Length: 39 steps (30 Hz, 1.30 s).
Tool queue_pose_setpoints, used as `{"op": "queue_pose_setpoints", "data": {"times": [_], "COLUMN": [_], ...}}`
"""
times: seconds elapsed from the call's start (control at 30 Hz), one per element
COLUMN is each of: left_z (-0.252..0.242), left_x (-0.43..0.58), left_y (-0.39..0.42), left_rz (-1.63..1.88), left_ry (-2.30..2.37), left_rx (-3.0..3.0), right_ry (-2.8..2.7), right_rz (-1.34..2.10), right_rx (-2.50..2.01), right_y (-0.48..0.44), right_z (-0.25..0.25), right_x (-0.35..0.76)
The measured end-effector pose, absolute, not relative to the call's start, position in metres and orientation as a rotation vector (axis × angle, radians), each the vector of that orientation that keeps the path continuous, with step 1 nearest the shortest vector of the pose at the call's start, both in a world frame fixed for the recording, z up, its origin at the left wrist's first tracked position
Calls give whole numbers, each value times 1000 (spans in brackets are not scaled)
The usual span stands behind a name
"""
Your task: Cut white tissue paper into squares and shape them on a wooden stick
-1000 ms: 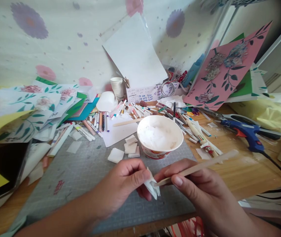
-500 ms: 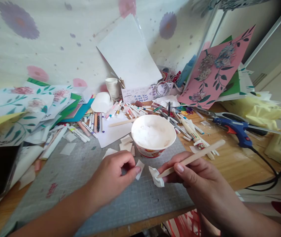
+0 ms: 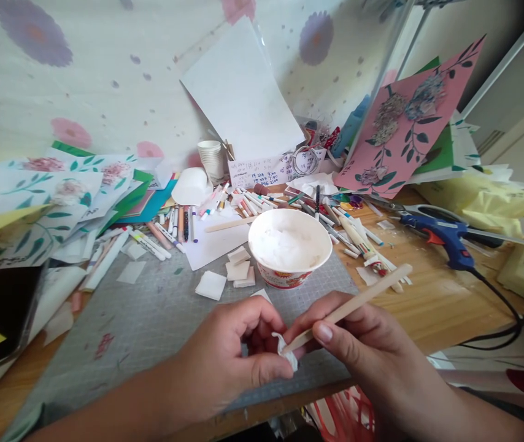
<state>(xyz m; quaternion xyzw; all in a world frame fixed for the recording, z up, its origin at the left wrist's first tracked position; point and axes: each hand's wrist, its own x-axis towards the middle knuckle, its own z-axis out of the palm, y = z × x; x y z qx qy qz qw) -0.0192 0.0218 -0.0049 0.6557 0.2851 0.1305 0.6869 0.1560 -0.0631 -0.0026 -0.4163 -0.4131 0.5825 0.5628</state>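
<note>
My right hand (image 3: 351, 325) is closed round a flat wooden craft stick (image 3: 358, 302), which slants down to the left. At the stick's lower tip is a small crumpled piece of white paper (image 3: 288, 354). My left hand (image 3: 238, 347) has its thumb and fingers closed on this paper from the left; its inner fingers are partly hidden. Just beyond the hands stands a white paper bowl (image 3: 273, 275) with a red printed lower side and white stuff (image 3: 285, 245) inside. Small white paper squares (image 3: 211, 285) lie on the grey cutting mat (image 3: 151, 331) left of the bowl.
Many markers (image 3: 151, 242) crowd the back of the wooden table (image 3: 450, 307). On the right lie a blue glue gun (image 3: 441, 236) with a black cable and scissors (image 3: 421, 220). Decorated flower sheets (image 3: 64, 215) are piled left, and a pink one (image 3: 412, 123) leans at right.
My left hand has moved right and toward me, from a loose paper square to the crumpled paper at the stick's tip. My right hand has shifted slightly left.
</note>
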Motion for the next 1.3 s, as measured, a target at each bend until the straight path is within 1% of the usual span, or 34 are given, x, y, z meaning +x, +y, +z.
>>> {"op": "queue_pose_setpoints", "data": {"times": [0.13,0.5,1.3], "left_z": [-3,-1,-2], "left_x": [-18,-18,-18], "left_y": [23,21,22], "left_rz": [298,284,280], "left_ry": [721,722,717], "left_rx": [1425,1283,1325], "right_ry": [-953,-898,-790], "right_rz": [1371,1409,1461], "right_rx": [-969,-907,-930], "right_y": [-61,-60,-62], "right_z": [-2,-4,-1], "right_x": [157,161,158]}}
